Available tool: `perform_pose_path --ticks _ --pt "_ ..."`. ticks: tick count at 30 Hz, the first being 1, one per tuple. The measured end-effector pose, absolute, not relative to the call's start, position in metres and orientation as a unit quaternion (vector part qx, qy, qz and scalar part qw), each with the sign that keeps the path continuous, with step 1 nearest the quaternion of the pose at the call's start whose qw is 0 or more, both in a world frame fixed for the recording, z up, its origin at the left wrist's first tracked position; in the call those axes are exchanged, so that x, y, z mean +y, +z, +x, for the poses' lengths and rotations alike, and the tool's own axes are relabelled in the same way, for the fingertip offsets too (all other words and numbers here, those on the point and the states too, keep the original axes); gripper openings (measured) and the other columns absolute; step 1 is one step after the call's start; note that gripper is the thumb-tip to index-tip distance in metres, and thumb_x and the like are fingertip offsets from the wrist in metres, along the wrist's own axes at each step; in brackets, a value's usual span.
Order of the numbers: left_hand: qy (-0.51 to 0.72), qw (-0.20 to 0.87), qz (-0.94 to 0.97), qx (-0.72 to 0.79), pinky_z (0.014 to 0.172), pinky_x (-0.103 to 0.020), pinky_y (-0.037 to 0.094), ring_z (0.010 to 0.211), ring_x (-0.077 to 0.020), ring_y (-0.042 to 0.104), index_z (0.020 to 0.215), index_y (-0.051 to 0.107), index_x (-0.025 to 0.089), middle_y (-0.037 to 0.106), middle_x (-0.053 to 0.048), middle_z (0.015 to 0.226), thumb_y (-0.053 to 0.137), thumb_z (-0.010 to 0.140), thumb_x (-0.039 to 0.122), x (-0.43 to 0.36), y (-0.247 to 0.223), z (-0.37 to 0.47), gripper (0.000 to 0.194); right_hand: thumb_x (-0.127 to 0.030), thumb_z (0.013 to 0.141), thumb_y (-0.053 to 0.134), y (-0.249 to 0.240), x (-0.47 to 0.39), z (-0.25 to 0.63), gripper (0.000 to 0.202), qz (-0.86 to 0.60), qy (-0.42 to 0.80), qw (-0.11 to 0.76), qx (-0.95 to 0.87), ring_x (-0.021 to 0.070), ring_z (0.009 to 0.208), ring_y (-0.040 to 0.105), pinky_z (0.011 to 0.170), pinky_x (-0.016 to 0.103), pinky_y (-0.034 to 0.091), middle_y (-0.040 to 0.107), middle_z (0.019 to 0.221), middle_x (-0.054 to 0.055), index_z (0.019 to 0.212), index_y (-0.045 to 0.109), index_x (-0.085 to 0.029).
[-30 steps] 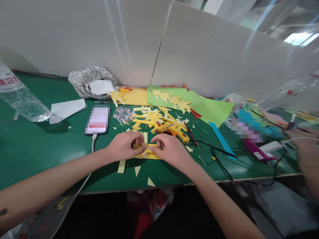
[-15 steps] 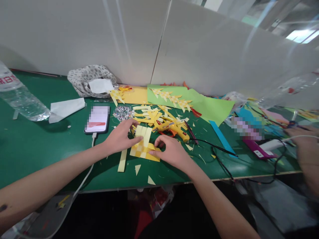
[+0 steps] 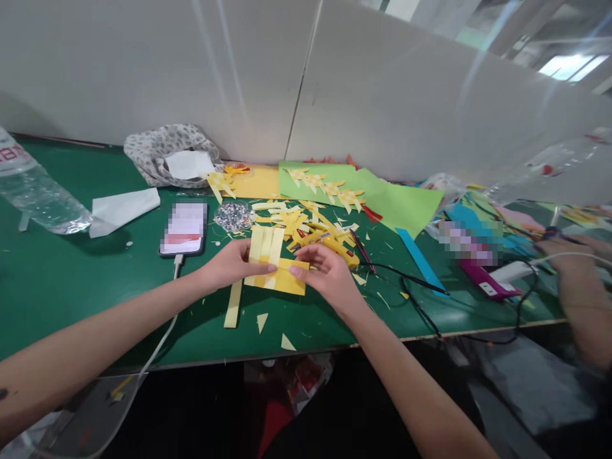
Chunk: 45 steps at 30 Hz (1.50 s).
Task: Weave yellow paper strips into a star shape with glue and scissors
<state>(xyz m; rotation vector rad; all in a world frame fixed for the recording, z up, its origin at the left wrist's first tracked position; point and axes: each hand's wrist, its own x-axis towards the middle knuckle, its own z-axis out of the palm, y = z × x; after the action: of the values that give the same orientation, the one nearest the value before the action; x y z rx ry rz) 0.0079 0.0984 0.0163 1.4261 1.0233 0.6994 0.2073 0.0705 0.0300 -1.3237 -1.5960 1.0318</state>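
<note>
A piece of woven paper [image 3: 271, 282], in pale and deep yellow strips, is between my hands above the green table. My left hand [image 3: 234, 262] pinches its left side, thumb across the front. On its right edge my right hand [image 3: 321, 271] grips the deep yellow part with thumb and fingers. Pale strips stick up from the weave's top. Behind my right hand lies a yellow glue gun [image 3: 329, 244], beside a heap of yellow paper scraps [image 3: 291, 220]. A loose pale strip [image 3: 233, 305] lies below my left hand.
A phone [image 3: 184, 228] on a white cable and a water bottle [image 3: 41, 191] are at the left. Woven paper fish [image 3: 329, 187] lie on green sheets [image 3: 401, 201] at the back. Black cables, a blue strip [image 3: 421, 261] and another person's hand [image 3: 564, 252] are at the right.
The raised deep yellow strip now lies flatter across the weave. My left thumb has moved down, and my right fingers have moved onto the right edge. The view has shifted slightly.
</note>
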Motion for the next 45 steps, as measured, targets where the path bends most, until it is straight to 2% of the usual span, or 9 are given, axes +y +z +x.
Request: perform_pose_path --ticks 5,9,12,17,24,31,35,40,45 --pt "0.3 0.595 0.606 0.433 0.074 -0.036 0.054 0.083 -0.0208 0.066 0.091 0.061 0.016 0.07 -0.007 0.096 0.072 0.064 0.034 0.099 0.016 0.008 0.035 -0.036 0.062 0.071 0.028 0.075 0.211 0.027 -0.549 0.392 0.435 -0.596 0.0173 0.073 0.064 0.072 0.035 0.053 0.067 0.075 0.003 0.083 0.064 -0.019" --pt "0.3 0.628 0.588 0.412 0.078 -0.035 0.053 0.086 -0.0198 0.066 0.093 0.061 0.018 0.07 -0.006 0.098 0.073 0.062 0.029 0.096 0.017 0.009 0.036 -0.039 0.064 0.069 0.03 0.072 0.211 0.026 -0.556 0.369 0.452 -0.592 0.0193 0.077 0.065 0.075 0.038 0.054 0.069 0.078 0.004 0.082 0.065 -0.02" --pt "0.329 0.633 0.573 0.403 0.08 -0.035 0.053 0.087 -0.019 0.066 0.094 0.061 0.019 0.069 -0.005 0.099 0.074 0.062 0.027 0.095 0.018 0.01 0.035 -0.042 0.065 0.069 0.034 0.07 0.209 0.038 -0.546 0.41 0.455 -0.571 0.0199 0.081 0.066 0.077 0.037 0.054 0.069 0.083 0.004 0.096 0.061 -0.021" --pt "0.366 0.614 0.565 0.411 0.082 -0.034 0.052 0.092 -0.0192 0.065 0.099 0.06 0.018 0.067 -0.006 0.106 0.073 0.064 0.027 0.096 0.019 0.009 0.039 -0.043 0.061 0.072 0.037 0.065 0.204 0.063 -0.506 0.551 0.427 -0.508 0.0207 0.074 0.067 0.064 0.035 0.057 0.069 0.085 0.005 0.115 0.047 -0.021" --pt "0.376 0.6 0.564 0.426 0.08 -0.034 0.052 0.093 -0.0201 0.064 0.098 0.062 0.019 0.067 -0.007 0.107 0.069 0.069 0.033 0.097 0.017 0.008 0.034 -0.032 0.057 0.075 0.03 0.066 0.207 0.065 -0.507 0.517 0.431 -0.538 0.0197 0.064 0.067 0.068 0.039 0.057 0.068 0.071 0.001 0.115 0.047 -0.019" --pt "0.357 0.598 0.559 0.449 0.061 -0.026 0.051 0.072 -0.0161 0.064 0.081 0.067 0.017 0.071 -0.004 0.083 0.069 0.067 0.039 0.097 0.017 0.007 0.026 -0.033 0.057 0.075 0.033 0.065 0.207 0.051 -0.526 0.454 0.423 -0.581 0.0198 0.082 0.065 0.076 0.035 0.052 0.068 0.087 0.004 0.102 0.055 -0.02" --pt "0.305 0.568 0.62 0.448 0.048 -0.02 0.043 0.053 -0.0099 0.056 0.06 0.064 0.014 0.063 0.0 0.058 0.072 0.063 0.038 0.093 0.017 0.01 0.025 -0.033 0.061 0.073 0.034 0.065 0.204 0.042 -0.51 0.451 0.419 -0.6 0.0165 0.073 0.064 0.072 0.033 0.051 0.067 0.077 0.002 0.098 0.058 -0.019" --pt "0.307 0.619 0.575 0.437 0.062 -0.022 0.049 0.063 -0.0098 0.058 0.073 0.067 0.017 0.065 -0.001 0.071 0.06 0.074 0.043 0.096 0.016 0.008 0.028 -0.032 0.062 0.072 0.032 0.066 0.206 0.036 -0.521 0.422 0.441 -0.597 0.0147 0.066 0.062 0.068 0.032 0.05 0.065 0.07 0.001 0.093 0.058 -0.019" --pt "0.312 0.595 0.616 0.412 0.053 -0.019 0.046 0.045 -0.0054 0.041 0.047 0.052 0.015 0.041 0.006 0.046 0.066 0.07 0.036 0.095 0.018 0.008 0.034 -0.03 0.059 0.074 0.031 0.064 0.204 0.043 -0.515 0.437 0.444 -0.589 0.0145 0.068 0.062 0.067 0.03 0.052 0.063 0.071 -0.001 0.097 0.055 -0.021"
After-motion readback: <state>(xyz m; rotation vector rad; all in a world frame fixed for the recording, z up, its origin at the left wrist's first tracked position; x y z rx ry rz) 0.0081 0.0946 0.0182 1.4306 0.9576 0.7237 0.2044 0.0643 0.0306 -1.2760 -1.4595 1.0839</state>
